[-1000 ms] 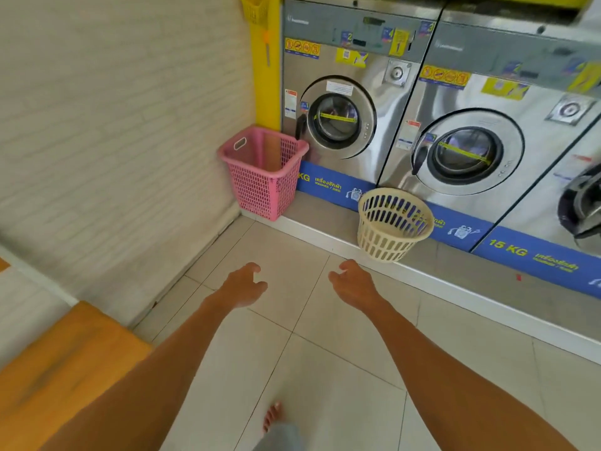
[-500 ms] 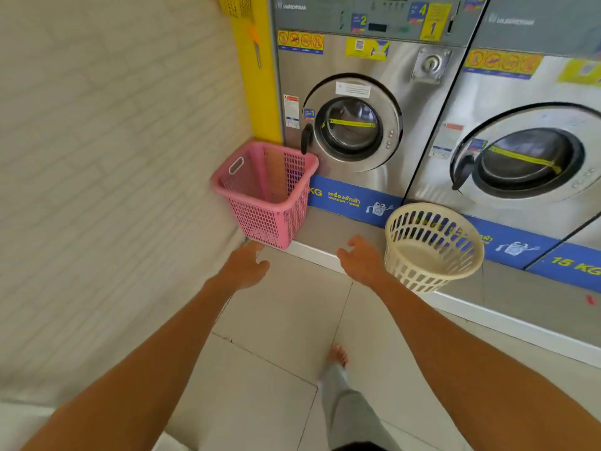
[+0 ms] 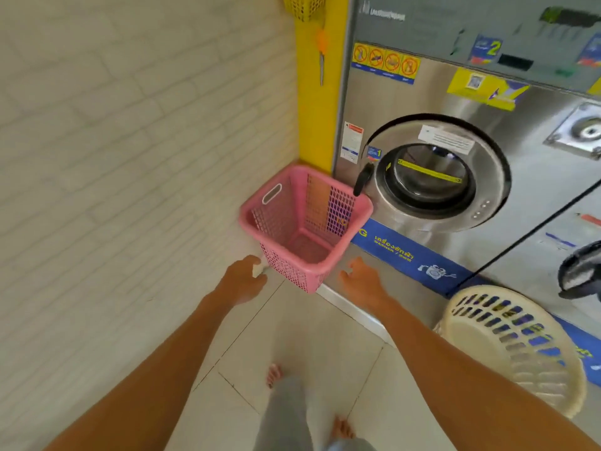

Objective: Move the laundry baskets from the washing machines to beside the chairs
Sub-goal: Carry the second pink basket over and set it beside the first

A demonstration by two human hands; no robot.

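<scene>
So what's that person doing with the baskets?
A person is reaching both hands toward the pink basket in the corner by the washing machine. The left hand and right hand are open, either side of it, holding nothing yet. The cream basket waits at the right.

A square basket (image 3: 305,222) was parked in the corner between the wall (image 3: 130,157) on the left and a washing machine (image 3: 455,157) on the right, with a round basket (image 3: 514,346) further right, both hands (image 3: 242,281) (image 3: 361,281) reached out just before the square one.
</scene>
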